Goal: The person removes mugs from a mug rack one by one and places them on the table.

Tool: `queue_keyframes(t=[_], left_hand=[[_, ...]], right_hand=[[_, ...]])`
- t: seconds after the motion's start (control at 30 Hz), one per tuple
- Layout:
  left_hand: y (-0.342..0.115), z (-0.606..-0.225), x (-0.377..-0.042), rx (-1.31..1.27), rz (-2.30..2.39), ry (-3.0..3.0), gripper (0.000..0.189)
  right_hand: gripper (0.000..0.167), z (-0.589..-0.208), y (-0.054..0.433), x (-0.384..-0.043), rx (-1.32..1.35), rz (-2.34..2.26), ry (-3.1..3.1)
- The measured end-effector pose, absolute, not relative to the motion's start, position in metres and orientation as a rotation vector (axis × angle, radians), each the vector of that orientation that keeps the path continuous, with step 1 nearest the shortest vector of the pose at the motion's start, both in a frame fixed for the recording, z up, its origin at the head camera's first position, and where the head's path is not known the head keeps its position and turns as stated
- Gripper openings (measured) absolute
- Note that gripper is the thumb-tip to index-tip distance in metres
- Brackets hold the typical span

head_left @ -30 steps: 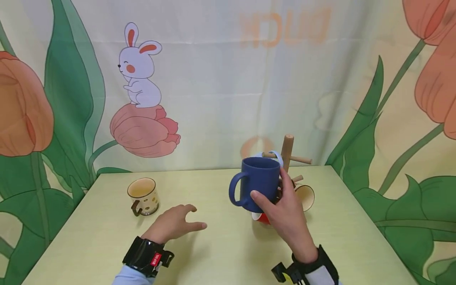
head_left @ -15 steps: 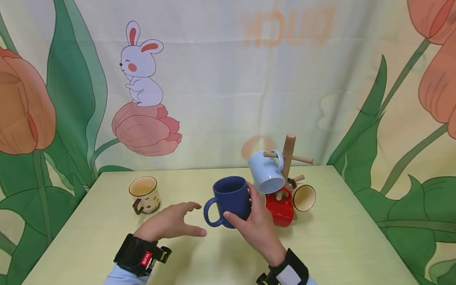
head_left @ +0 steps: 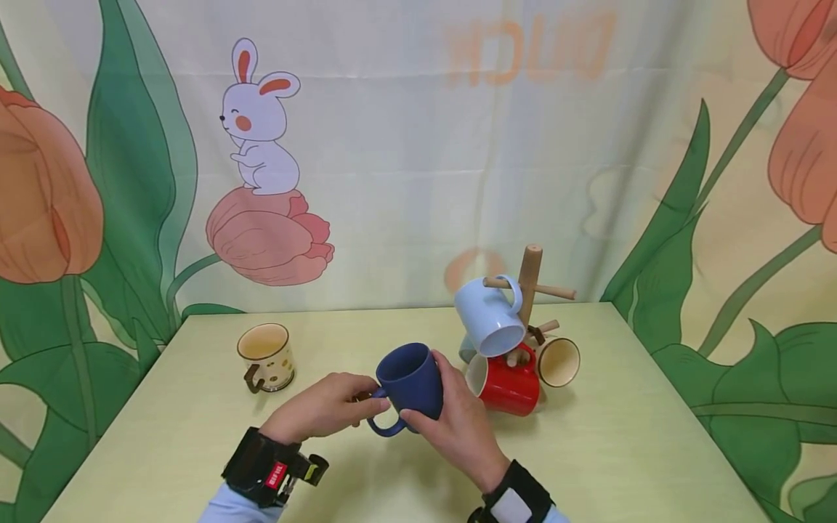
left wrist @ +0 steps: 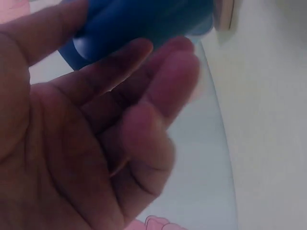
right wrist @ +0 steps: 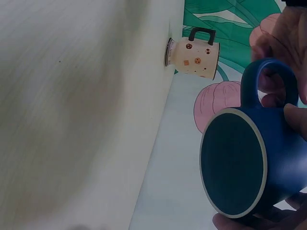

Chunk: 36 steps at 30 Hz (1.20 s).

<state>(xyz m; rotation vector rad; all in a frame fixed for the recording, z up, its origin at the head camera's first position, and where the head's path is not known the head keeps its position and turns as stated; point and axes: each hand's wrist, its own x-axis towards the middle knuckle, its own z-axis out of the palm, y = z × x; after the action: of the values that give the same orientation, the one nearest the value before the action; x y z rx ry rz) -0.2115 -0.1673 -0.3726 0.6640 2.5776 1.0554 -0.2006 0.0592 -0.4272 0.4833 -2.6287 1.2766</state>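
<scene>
A dark blue mug [head_left: 410,388] is held above the table, its mouth tipped slightly up and its handle toward the left. My right hand [head_left: 459,421] grips the mug's body, thumb on the near side and fingers round the far right side. The left hand [head_left: 327,407] pinches at the handle's upper part with thumb and index finger. In the left wrist view, the other fingers [left wrist: 148,139] curl loosely below the mug [left wrist: 139,28]. The right wrist view shows the mug's round base [right wrist: 233,163], with the left hand [right wrist: 283,62] behind the handle.
A cream spotted mug [head_left: 265,356] with a brown handle stands at the left. On the right, a wooden mug tree [head_left: 531,276] carries a light blue mug [head_left: 487,319], a red mug [head_left: 513,388] and a cream-mouthed mug [head_left: 559,362]. A printed curtain [head_left: 392,145] hangs behind the table [head_left: 621,436].
My right hand has brought the blue mug left and down, away from the mug tree. The left hand, open before, has closed its thumb and index finger at the handle.
</scene>
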Motion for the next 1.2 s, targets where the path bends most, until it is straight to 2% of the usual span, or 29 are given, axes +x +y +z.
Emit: queue_keyframes(t=[0.47, 0.7, 0.97, 1.2], left_hand=[[-0.158, -0.382, -0.212, 0.665, 1.255, 2.598, 0.022], [-0.162, -0.385, -0.215, 0.491, 1.209, 2.760, 0.021], [-0.167, -0.394, -0.227, 0.288, 1.114, 2.975, 0.025], [-0.176, -0.410, -0.241, 0.134, 0.972, 3.172, 0.027]], right_hand=[[0.094, -0.426, 0.060, -0.206, 0.475, 1.221, -2.681], [0.084, -0.414, 0.070, -0.207, 0.430, 1.211, -2.816], [0.071, -0.404, 0.083, -0.209, 0.383, 0.959, -3.044], [0.069, -0.404, 0.086, -0.207, 0.380, 0.924, -3.096]])
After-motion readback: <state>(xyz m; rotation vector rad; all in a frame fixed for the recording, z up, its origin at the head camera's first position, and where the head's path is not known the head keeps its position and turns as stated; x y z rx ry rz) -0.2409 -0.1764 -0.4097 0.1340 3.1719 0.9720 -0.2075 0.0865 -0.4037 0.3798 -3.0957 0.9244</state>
